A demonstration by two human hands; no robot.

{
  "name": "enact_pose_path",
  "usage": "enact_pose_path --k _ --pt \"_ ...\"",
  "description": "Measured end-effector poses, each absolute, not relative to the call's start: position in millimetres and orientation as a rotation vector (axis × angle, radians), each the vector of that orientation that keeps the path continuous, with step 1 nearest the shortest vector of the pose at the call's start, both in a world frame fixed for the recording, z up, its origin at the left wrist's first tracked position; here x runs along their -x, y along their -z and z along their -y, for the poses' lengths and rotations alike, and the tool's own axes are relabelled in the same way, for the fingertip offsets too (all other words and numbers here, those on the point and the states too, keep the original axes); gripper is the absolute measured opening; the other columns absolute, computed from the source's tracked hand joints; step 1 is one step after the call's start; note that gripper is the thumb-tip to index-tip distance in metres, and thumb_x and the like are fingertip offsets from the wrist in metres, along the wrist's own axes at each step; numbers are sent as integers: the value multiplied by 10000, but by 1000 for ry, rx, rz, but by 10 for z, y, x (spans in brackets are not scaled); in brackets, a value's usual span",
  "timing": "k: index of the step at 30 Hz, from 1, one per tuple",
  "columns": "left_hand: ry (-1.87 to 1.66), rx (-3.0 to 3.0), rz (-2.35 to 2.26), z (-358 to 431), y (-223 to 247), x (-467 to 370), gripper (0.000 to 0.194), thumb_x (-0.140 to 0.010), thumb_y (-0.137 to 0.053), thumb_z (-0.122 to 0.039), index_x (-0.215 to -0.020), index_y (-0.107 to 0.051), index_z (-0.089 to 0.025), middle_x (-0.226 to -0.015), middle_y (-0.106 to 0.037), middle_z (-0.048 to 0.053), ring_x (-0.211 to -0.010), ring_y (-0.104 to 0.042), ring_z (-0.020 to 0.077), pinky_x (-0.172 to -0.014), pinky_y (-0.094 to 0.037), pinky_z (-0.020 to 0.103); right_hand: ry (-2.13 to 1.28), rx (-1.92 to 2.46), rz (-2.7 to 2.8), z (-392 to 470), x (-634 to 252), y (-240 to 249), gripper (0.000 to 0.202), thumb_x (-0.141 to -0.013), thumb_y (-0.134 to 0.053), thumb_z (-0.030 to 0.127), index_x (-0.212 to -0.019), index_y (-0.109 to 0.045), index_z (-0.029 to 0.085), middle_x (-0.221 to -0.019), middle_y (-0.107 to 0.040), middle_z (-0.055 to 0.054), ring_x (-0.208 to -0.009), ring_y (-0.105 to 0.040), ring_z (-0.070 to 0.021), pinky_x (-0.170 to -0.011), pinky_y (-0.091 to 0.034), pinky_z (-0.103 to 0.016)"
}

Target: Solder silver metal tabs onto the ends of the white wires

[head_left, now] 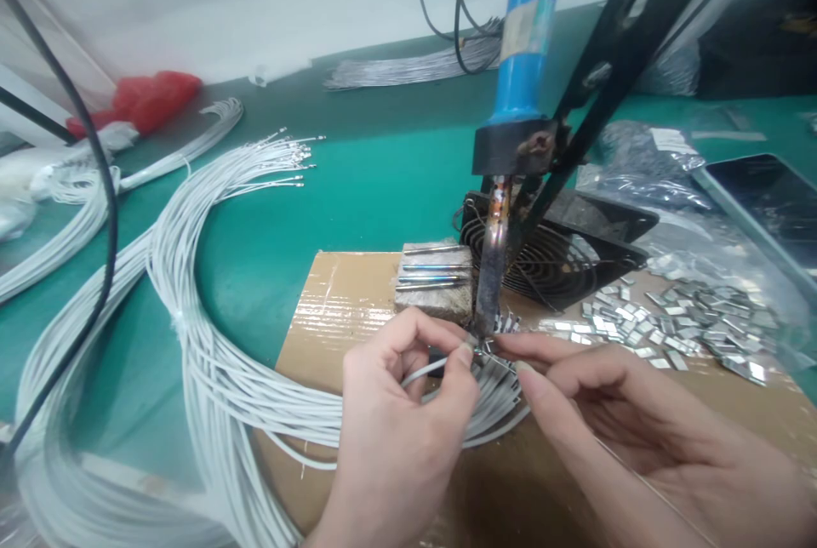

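Observation:
My left hand (408, 412) is closed in a pinch on a white cable (425, 371), near the cable's end. Thumb and forefinger of my right hand (613, 420) are pinched on a thin solder wire (644, 484), which trails back across the palm. Between the two hands' fingertips, the blue-handled soldering iron (527, 29) points downward in a black stand, its tip close to the cable end. Fingers partly cover that spot, so contact there cannot be made out. Beneath the hands, a bundle of white cables (274, 403) lies over the cardboard (345, 293).
A grey block (434, 280) with metal strips sits behind my left hand. Beside the iron is a black fan (542, 254). Small metal plates (689, 318) are scattered at right, near plastic bags (644, 156) and a phone-like slab (766, 199). A black cord (105, 191) hangs at left.

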State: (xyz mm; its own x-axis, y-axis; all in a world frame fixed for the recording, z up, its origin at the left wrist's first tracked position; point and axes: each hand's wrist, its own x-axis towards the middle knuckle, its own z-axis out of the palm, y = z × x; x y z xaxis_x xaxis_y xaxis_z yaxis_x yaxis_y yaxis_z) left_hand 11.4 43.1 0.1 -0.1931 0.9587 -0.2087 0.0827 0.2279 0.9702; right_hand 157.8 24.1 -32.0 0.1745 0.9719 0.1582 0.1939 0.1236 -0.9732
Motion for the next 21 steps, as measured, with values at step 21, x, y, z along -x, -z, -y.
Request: enact_pose_path --k 21 --pt "-1136 -1009 -1505 -430 10 -114 156 -788 -734 -74 -695 -682 -187 -794 -762 -11 -724 -705 100 -643 -537 135 -794 1410 1113 -211 -1487 355 343 -767 -851 515 -674 -682 231 -909 -830 -98 -828 -817 -277 -669 -688 -298"
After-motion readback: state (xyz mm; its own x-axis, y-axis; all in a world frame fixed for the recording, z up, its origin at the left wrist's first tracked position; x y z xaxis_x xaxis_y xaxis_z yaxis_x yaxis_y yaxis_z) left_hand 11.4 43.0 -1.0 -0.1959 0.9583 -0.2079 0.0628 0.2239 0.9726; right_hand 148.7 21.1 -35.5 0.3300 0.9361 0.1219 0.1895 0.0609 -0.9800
